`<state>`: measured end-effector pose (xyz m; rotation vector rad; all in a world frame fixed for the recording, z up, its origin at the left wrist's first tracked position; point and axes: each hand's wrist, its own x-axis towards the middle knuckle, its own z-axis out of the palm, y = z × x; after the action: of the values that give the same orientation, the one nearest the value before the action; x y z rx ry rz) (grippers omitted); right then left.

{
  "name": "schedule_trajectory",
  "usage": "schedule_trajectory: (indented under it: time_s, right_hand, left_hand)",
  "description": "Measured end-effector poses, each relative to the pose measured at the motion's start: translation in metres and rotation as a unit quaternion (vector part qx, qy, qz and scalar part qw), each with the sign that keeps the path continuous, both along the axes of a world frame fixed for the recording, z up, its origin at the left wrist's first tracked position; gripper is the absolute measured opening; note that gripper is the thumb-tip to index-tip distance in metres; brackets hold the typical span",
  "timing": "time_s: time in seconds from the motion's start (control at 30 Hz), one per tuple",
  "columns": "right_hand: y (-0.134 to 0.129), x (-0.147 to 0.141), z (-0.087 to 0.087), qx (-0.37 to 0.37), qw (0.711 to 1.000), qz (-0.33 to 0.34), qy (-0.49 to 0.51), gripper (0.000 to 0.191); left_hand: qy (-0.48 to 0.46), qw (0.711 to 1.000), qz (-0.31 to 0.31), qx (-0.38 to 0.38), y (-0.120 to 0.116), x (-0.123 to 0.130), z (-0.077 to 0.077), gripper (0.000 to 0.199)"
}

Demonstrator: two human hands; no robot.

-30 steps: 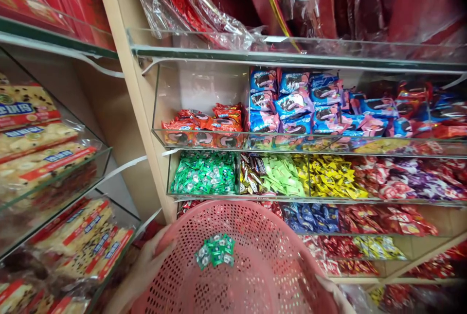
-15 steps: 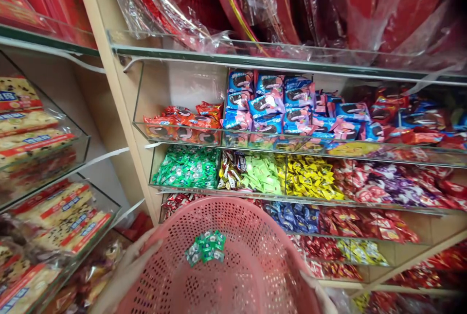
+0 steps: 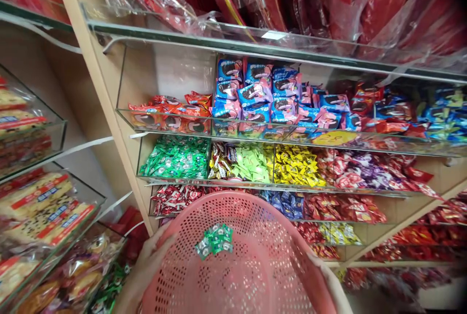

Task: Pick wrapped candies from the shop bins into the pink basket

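Observation:
I hold a pink perforated plastic basket in front of a sweets shelf. My left hand grips its left rim and my right hand grips the right rim near the bottom edge of the view. A few green wrapped candies lie inside the basket. Just beyond the basket, a clear bin holds many of the same green candies.
Clear acrylic bins hold light green, yellow and red-purple candies; blue cookie packs and orange packs sit above. Nougat bars fill bins at left. A wooden upright divides the shelves.
The view has shifted right and slightly up, so the shelves slid left. The basket stays in both hands with the green candies in it.

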<state>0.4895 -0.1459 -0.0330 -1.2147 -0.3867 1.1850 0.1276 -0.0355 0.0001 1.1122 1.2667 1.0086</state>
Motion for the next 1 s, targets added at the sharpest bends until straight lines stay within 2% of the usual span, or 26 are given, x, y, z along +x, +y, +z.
schedule_trajectory:
  time_s: [0.13, 0.27, 0.43, 0.57, 0.67, 0.83, 1.0]
  right_hand:
    - [-0.013, -0.015, 0.003, 0.030, 1.000, -0.005, -0.001, 0.051]
    - [-0.018, -0.024, 0.006, 0.005, 0.998, -0.035, 0.045, 0.047]
    - [-0.018, -0.032, 0.005, 0.004, 0.999, -0.040, 0.023, 0.049]
    - [-0.023, -0.033, 0.000, 0.011, 0.997, -0.071, 0.021, 0.049]
    - [-0.028, -0.029, 0.000, 0.033, 0.996, -0.082, 0.017, 0.046]
    - [-0.027, -0.026, 0.007, 0.036, 0.995, -0.076, 0.050, 0.046]
    - [-0.029, -0.019, -0.003, 0.000, 0.997, -0.061, -0.041, 0.049]
  left_hand:
    - [-0.008, 0.999, -0.010, 0.036, 0.003, -0.001, -0.002, 0.061]
    - [-0.003, 0.996, -0.040, 0.074, 0.006, -0.002, -0.001, 0.057]
    - [-0.005, 0.995, -0.086, 0.059, 0.012, -0.011, -0.008, 0.061]
    - [-0.004, 0.995, -0.084, 0.054, 0.015, -0.011, -0.010, 0.063]
    - [-0.009, 0.995, -0.084, 0.060, 0.015, -0.005, -0.007, 0.063]
    - [-0.038, 0.994, -0.090, 0.038, 0.016, 0.000, 0.009, 0.060]
    - [-0.062, 0.994, -0.083, 0.013, 0.021, -0.006, 0.017, 0.058]
